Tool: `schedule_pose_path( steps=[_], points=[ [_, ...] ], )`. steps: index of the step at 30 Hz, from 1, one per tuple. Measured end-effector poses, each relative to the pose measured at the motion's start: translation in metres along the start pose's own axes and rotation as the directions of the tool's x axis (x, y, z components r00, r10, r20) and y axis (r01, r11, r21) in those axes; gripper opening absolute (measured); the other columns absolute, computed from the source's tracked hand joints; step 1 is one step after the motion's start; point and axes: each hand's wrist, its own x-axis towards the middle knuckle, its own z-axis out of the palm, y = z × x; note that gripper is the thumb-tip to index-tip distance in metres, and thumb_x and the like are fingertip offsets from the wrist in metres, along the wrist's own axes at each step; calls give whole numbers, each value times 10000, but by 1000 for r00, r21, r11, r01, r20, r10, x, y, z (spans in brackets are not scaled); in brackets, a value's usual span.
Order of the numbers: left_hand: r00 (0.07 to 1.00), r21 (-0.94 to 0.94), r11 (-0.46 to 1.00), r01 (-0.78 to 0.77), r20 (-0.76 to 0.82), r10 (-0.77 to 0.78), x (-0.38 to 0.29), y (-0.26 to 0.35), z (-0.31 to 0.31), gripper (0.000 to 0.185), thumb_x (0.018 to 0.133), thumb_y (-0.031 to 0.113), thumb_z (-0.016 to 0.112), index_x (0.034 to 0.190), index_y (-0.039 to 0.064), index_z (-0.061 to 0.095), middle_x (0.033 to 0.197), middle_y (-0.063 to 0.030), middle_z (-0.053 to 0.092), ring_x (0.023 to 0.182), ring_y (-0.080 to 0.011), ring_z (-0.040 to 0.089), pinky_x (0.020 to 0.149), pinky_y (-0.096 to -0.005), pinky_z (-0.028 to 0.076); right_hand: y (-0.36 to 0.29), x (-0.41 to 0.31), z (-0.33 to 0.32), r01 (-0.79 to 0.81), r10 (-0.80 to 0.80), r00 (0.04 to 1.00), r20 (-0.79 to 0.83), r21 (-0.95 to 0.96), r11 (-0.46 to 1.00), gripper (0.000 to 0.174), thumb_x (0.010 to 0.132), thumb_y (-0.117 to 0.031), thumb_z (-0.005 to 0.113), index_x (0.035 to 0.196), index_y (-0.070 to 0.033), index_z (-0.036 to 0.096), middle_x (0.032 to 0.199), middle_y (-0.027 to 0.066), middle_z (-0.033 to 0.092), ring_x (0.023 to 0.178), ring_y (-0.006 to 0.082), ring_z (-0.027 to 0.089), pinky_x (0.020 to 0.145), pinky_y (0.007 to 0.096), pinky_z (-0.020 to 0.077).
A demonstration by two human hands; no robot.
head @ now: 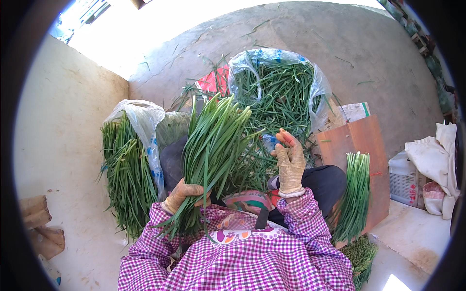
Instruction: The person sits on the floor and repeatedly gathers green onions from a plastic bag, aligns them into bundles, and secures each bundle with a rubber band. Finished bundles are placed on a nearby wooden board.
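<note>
My left hand (185, 196), in a soiled glove, is closed around the lower part of a large bunch of long green leaves (214, 145), which look like garlic chives. The pale ends fan out away from me. My right hand (290, 163), also gloved, is raised to the right of the bunch with its fingers partly bent and apart, holding nothing visible. Beyond the bunch, loose leaves and scraps fill an open clear plastic bag (321, 98). A neat bundle with white ends (353, 196) lies on a brown board (378, 145) at my right.
At the left stands a plastic bag (160, 174) packed with more green leaves, near a pale wall (72, 109). A red bag (214, 80) lies behind. Far right are a white plastic basket (402, 178) and pale cloth (429, 152). Another green bundle (358, 254) lies below the board.
</note>
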Motion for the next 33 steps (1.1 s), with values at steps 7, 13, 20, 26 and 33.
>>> schedule_pose_path(
  steps=[7, 13, 20, 26, 33],
  points=[
    [956, 74, 988, 137, -270, -113, -90, -28, -26, 500, 852, 117, 759, 1277, 23, 512, 843, -116, 627, 628, -199, 562, 516, -368, 438, 31, -33, 62, -661, 627, 499, 598, -206, 722, 277, 905, -254, 690, 1092, -52, 661, 798, 3, 649, 562, 57, 570, 457, 210, 393],
    [960, -84, 982, 170, -210, -184, -156, -78, -47, 420, 873, 111, 700, 1248, 11, 537, 789, -115, 618, 497, -165, 486, 493, -348, 417, 72, -33, 18, -810, 630, 582, 514, 429, 399, 176, 921, -154, 643, 1030, -17, 654, 717, -27, 549, 580, 52, 492, 477, 213, 400],
    [792, -20, 902, 431, -472, -388, -188, -97, -67, 578, 816, 133, 772, 1305, -28, 510, 999, -164, 690, 742, -228, 664, 667, -340, 550, 52, 4, 14, -420, 490, 793, 362, -257, 870, 221, 865, -182, 756, 1013, -44, 666, 1112, 95, 663, 982, 159, 630, 859, 315, 523],
    [780, 209, 875, 437, -573, -253, -196, -98, -46, 791, 768, 140, 845, 1416, -14, 417, 1336, -129, 575, 1201, -231, 557, 1063, -374, 432, 64, -60, 82, 292, 466, 551, 692, -684, 669, 428, 866, -437, 626, 1004, -33, 648, 1029, 227, 640, 1010, 406, 608, 896, 468, 471],
    [815, 459, 726, 512, -528, -241, -198, -113, -37, 838, 736, 86, 852, 1446, 15, 413, 1358, -119, 579, 1217, -232, 556, 1074, -358, 422, 68, -13, 49, -170, 591, 714, 375, -726, 666, 312, 989, -296, 521, 919, -30, 668, 854, 165, 702, 785, 320, 677, 751, 396, 536]
  ],
)
